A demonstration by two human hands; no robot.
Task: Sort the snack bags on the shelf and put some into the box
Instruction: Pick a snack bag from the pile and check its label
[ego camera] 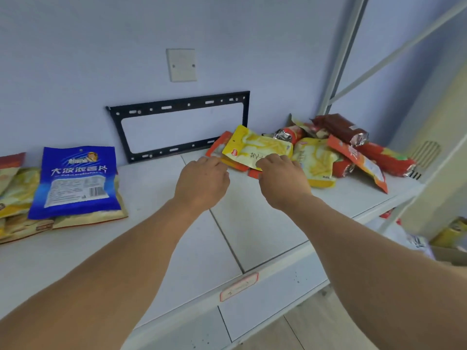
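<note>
A yellow snack bag [255, 145] is tilted up off the white shelf [156, 223], over an orange bag [218, 145]. My right hand [280, 178] grips its near edge. My left hand [202, 180] touches its left edge, fingers curled; whether it grips the bag is unclear. Behind lies a loose pile: another yellow bag [317, 161], orange-red bags [361, 160] and a dark red pack [341, 127]. At the far left a blue bag [75, 180] lies on top of tan and yellow bags [17, 198]. A cardboard box [449, 248] shows at the lower right, below the shelf.
A black metal wall bracket [182, 125] and a white wall plate [181, 64] are behind the shelf. The shelf's grey upright post [338, 61] stands at the right. A red-bordered label [238, 286] is stuck on the shelf's front edge.
</note>
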